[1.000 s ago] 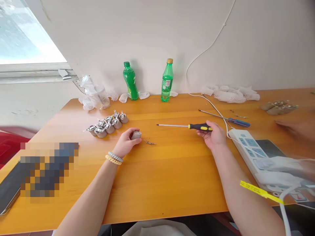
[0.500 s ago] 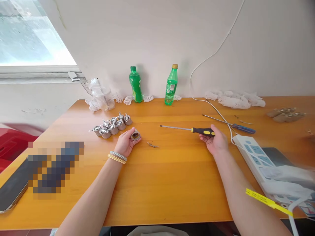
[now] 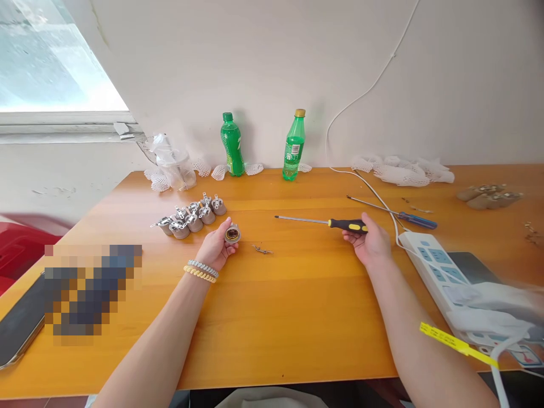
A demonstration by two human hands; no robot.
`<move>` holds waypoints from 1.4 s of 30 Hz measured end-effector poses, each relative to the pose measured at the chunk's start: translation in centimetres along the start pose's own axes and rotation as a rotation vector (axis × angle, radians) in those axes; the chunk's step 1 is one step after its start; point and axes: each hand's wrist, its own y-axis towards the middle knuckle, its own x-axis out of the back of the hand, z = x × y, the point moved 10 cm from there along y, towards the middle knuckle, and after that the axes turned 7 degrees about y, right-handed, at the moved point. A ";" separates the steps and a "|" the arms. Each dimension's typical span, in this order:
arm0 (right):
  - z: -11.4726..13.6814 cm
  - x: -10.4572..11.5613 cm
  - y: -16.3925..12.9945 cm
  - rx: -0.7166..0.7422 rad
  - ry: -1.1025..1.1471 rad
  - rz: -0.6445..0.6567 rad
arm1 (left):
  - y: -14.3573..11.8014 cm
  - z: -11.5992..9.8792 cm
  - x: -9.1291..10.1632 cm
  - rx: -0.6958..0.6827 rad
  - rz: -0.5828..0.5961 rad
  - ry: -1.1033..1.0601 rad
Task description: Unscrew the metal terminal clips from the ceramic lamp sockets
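My left hand [image 3: 216, 248] grips a grey lamp socket [image 3: 232, 234], its round opening with a brass-coloured lining turned up toward me. In my right hand [image 3: 370, 241] is a screwdriver [image 3: 345, 225] with a black and yellow handle; its long shaft points left, the tip apart from the socket. A small metal piece with screws [image 3: 262, 250] lies on the table just right of my left hand. Behind that hand, to the left, stands a cluster of several similar sockets [image 3: 194, 220] with metal brackets on top.
A second screwdriver [image 3: 419, 220] with a blue handle lies behind a white power strip [image 3: 437, 266] at right. Two green bottles, one green-capped [image 3: 232, 147] and one gold-capped [image 3: 294, 148], stand by the wall. More sockets [image 3: 488, 197] sit far right; a phone [image 3: 21, 317] lies left.
My left hand has tilted the lamp socket slightly, so its opening faces me more. The right hand keeps the screwdriver in much the same place. The whole view has shifted a little.
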 end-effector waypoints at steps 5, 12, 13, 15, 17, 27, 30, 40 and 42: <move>0.2 0.5 0.3 0.003 0.033 -0.031 | -1.1 -3.2 -0.9 -0.189 0.069 0.208; 0.5 1.7 0.7 0.021 0.098 -0.116 | 0.4 -9.8 -7.3 -0.650 -0.034 1.215; 0.5 1.8 0.8 0.025 0.103 -0.120 | 1.0 -9.6 -8.7 -0.685 -0.013 1.349; 0.4 2.1 0.9 0.032 0.114 -0.128 | 2.1 -8.9 -11.1 -0.748 0.018 1.537; 0.4 2.3 1.1 0.036 0.125 -0.136 | 2.9 -8.1 -12.6 -0.779 0.037 1.645; 0.5 2.2 1.3 0.015 0.147 -0.186 | 4.2 -7.1 -12.7 -0.739 0.043 1.638; 0.4 2.4 1.4 0.014 0.146 -0.200 | 1.5 -10.1 -9.5 -0.781 -0.082 1.560; 0.0 2.5 2.0 0.072 0.118 -0.182 | -7.1 -6.0 12.1 -0.284 -0.173 1.620; 0.1 2.5 1.9 0.086 0.120 -0.172 | -6.8 -5.0 11.6 -0.324 -0.169 1.560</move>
